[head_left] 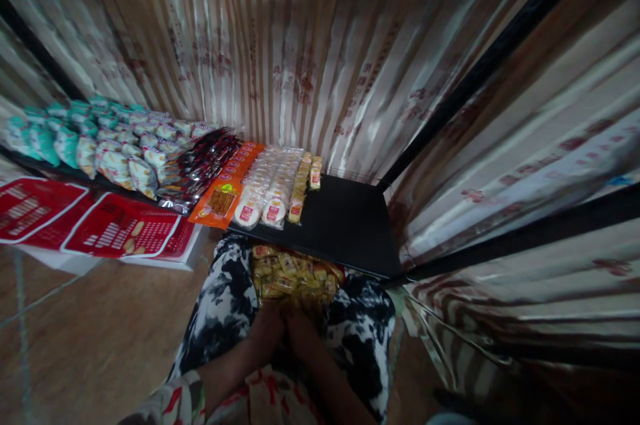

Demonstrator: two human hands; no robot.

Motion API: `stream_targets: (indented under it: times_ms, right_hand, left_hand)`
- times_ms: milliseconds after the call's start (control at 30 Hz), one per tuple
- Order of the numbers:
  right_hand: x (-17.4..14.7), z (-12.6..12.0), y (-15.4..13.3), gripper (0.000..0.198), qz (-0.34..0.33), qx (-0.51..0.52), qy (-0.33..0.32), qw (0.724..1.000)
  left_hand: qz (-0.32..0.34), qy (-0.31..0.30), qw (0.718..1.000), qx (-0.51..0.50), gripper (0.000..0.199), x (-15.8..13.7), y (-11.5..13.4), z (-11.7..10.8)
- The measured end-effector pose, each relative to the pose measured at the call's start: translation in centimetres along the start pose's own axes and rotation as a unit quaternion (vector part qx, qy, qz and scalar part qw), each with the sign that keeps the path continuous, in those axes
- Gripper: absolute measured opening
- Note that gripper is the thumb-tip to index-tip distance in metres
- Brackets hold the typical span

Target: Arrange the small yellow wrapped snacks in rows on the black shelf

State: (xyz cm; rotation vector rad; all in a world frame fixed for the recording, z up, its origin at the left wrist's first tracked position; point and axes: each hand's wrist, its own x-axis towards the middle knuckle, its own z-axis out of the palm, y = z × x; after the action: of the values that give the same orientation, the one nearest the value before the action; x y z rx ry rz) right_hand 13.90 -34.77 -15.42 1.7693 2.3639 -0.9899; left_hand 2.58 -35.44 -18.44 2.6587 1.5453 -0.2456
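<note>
A clear bag of small gold-wrapped snacks [293,271] lies between my knees, just below the shelf's front edge. At its near edge, my left hand [267,328] and my right hand [299,331] sit side by side, almost touching. Both look closed on the bag, though shadow and blur obscure the fingertips. On the black shelf [345,221] beyond, a row of the same gold packets [299,191] stands, with a shorter row [315,173] to its right. White round snacks in clear wrappers [273,201] form rows to their left.
An orange packet [220,198], dark shiny packets [205,168] and teal-and-white bags [107,145] fill the shelf's left. Red-topped boxes [125,228] stand on the tiled floor [110,331] at left. Black posts [465,78] and a striped curtain [300,45] enclose the shelf.
</note>
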Motion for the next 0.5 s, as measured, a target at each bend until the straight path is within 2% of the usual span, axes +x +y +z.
stream_targets:
  times_ms: [67,300,500]
  right_hand:
    - [-0.1,-0.2,-0.1,0.042,0.002,0.006,-0.007,1.0]
    - [0.1,-0.7,-0.3,0.041,0.007,0.007,-0.017,1.0]
    - [0.0,0.4,0.3,0.036,0.013,-0.059,-0.002,0.998]
  left_hand:
    - [-0.012,0.006,1.0,-0.007,0.034,-0.1,0.0,0.0]
    - [0.01,-0.039,0.999,-0.019,0.036,0.5,-0.1,-1.3]
    - [0.029,-0.119,0.992,-0.031,0.034,0.6,-0.3,-3.2]
